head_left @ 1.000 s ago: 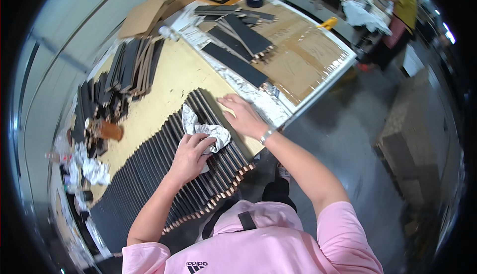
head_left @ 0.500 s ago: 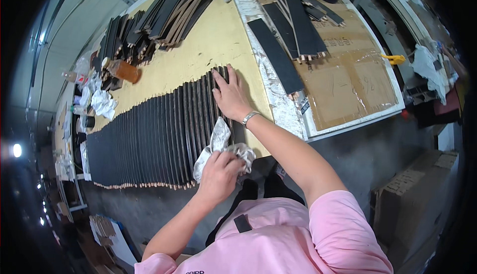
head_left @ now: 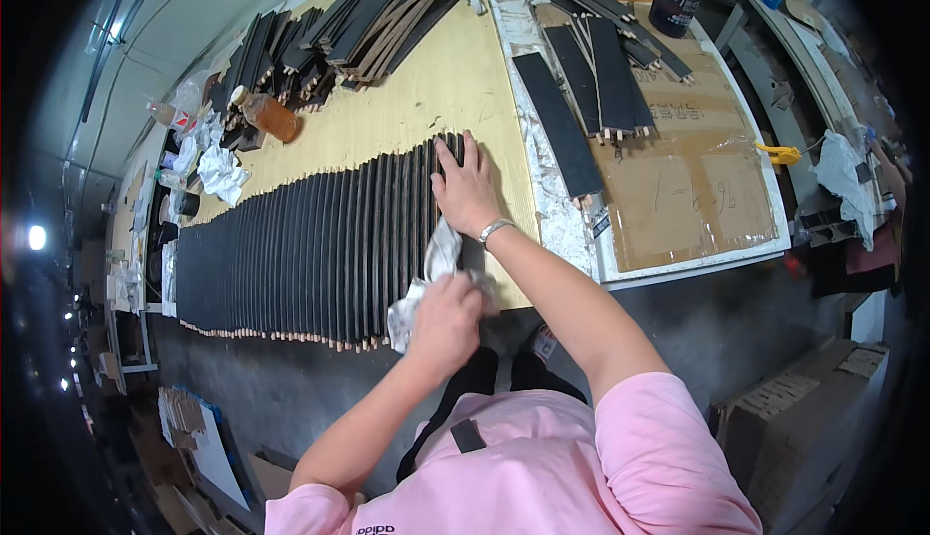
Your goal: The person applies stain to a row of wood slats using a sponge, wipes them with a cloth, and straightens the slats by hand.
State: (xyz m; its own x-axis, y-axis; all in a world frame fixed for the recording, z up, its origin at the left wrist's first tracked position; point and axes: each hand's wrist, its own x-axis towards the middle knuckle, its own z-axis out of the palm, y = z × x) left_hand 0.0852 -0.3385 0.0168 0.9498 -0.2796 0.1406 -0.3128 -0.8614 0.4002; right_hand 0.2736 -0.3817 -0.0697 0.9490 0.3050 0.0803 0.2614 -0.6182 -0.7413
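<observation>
Beyond our row of flat black slats (head_left: 300, 254) on the pale-yellow surface (head_left: 387, 138) sit an amber-filled clear bottle (head_left: 271, 116) and piled black slats (head_left: 366, 23); our left grip (head_left: 448, 317) pinches a crumpled white cloth (head_left: 405, 315), earlier farther up the row; our right grip (head_left: 470, 191) lies spread at its far end.

A pale yellow tabletop (head_left: 397, 128) spans the centre; on it lies a row of black slats (head_left: 300, 254). Upper left: piled loose slats (head_left: 371, 21), an amber bottle (head_left: 271, 118), crumpled white paper (head_left: 223, 176). Upper right: a white-edged table (head_left: 699, 264) bears a cardboard sheet (head_left: 688, 201).
</observation>
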